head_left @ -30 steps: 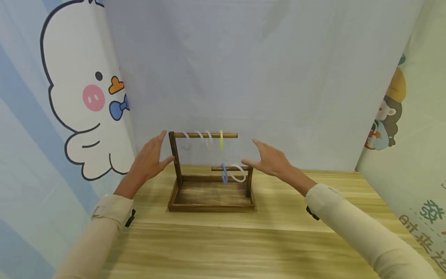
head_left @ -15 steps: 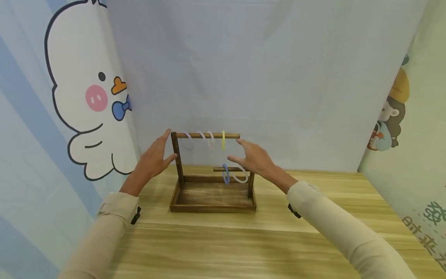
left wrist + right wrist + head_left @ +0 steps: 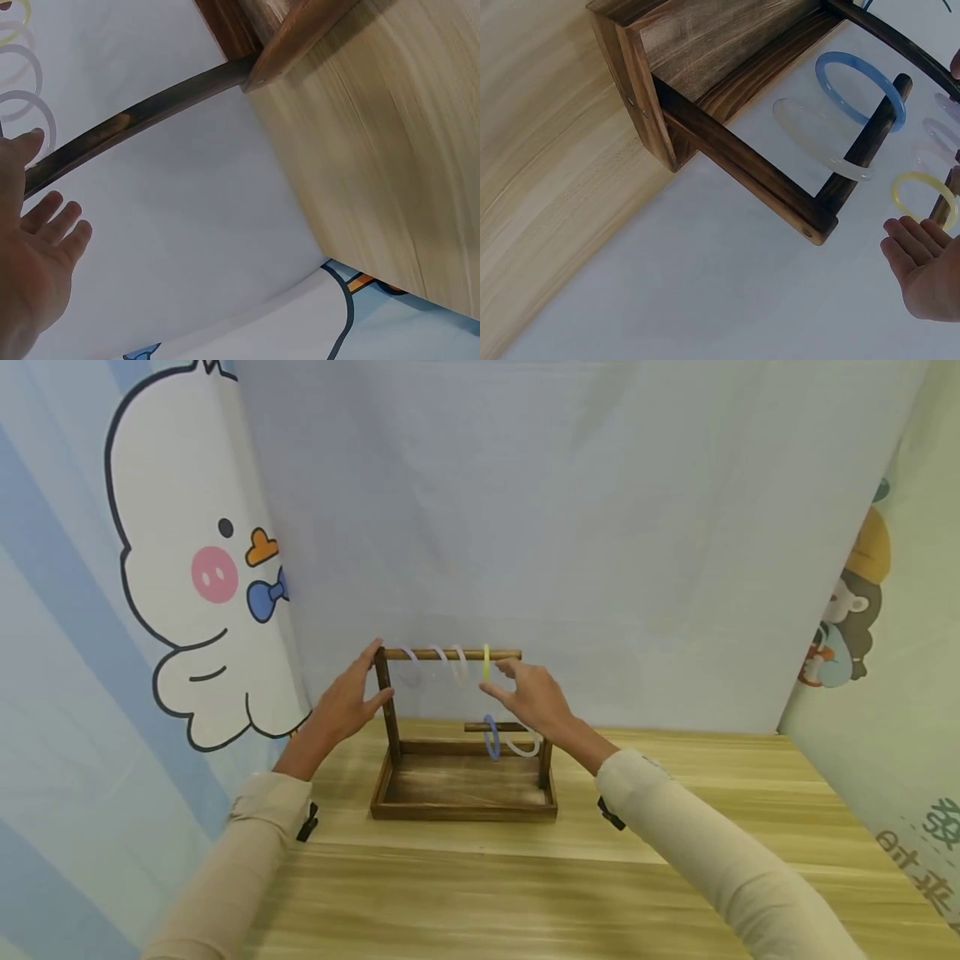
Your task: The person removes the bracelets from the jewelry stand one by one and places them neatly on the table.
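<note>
A dark wooden bangle stand has an upper bar and a lower bar over a tray base. On the upper bar hang a yellow bangle and several pale pink and lavender bangles. The lower bar carries a blue bangle and a clear whitish bangle. At the top of the tall left post, my left hand rests with thumb and fingers spread around it. My right hand is beside the yellow bangle, thumb and fingertips close to it, fingers fairly straight in the right wrist view.
The stand sits toward the back of a light wood table. Behind it hangs a plain pale curtain. Printed cartoon curtains border the left and right sides. The short right post holds the lower bar below my right hand.
My right hand has moved left from beyond the bar's free end to the yellow bangle, its fingers bending a little. My left hand has come closer to the tall post's top.
</note>
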`<act>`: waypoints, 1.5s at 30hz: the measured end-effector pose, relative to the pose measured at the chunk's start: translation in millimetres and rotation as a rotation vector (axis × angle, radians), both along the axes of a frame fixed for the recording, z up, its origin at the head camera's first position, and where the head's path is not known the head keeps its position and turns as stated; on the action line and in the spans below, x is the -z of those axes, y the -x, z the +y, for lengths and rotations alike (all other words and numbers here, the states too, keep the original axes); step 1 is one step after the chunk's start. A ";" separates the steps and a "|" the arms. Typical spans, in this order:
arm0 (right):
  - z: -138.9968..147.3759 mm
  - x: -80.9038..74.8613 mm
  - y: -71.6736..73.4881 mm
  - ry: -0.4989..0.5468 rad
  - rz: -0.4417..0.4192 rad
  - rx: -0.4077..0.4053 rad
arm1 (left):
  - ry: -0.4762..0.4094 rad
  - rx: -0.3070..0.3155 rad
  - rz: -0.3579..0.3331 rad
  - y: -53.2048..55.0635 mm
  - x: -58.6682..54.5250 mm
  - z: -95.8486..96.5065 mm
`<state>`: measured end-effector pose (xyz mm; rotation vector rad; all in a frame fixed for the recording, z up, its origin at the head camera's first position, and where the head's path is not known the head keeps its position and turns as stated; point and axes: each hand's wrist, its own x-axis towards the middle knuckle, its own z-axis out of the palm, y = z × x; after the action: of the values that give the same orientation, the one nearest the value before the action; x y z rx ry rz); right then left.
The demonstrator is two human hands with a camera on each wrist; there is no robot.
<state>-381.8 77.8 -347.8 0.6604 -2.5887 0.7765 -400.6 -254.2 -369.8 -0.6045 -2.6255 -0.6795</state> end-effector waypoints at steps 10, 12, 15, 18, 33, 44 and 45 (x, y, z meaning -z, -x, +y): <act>-3.3 8.3 7.1 0.090 0.018 -0.012 | -0.138 0.082 0.077 6.3 8.8 2.2; -4.6 9.3 8.1 0.102 0.015 -0.018 | -0.162 0.102 0.096 7.2 10.5 1.9; -6.4 10.0 9.2 0.121 0.016 -0.027 | -0.192 0.104 0.087 7.7 12.2 2.6; -8.3 10.3 10.1 0.132 0.024 -0.026 | -0.218 0.091 0.060 7.7 12.9 4.4; -11.0 12.0 14.1 0.326 0.062 -0.057 | -0.265 0.091 0.060 11.5 13.3 9.1; -8.1 14.6 12.1 0.516 -0.069 -0.055 | -0.262 0.088 0.073 11.7 18.3 3.9; -7.9 14.2 11.7 0.545 -0.087 -0.059 | -0.261 0.086 0.073 11.8 18.1 3.5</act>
<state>-393.5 69.9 -362.0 0.5382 -2.2722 1.4795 -412.5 -250.7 -387.9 -0.6516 -2.4014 -0.9872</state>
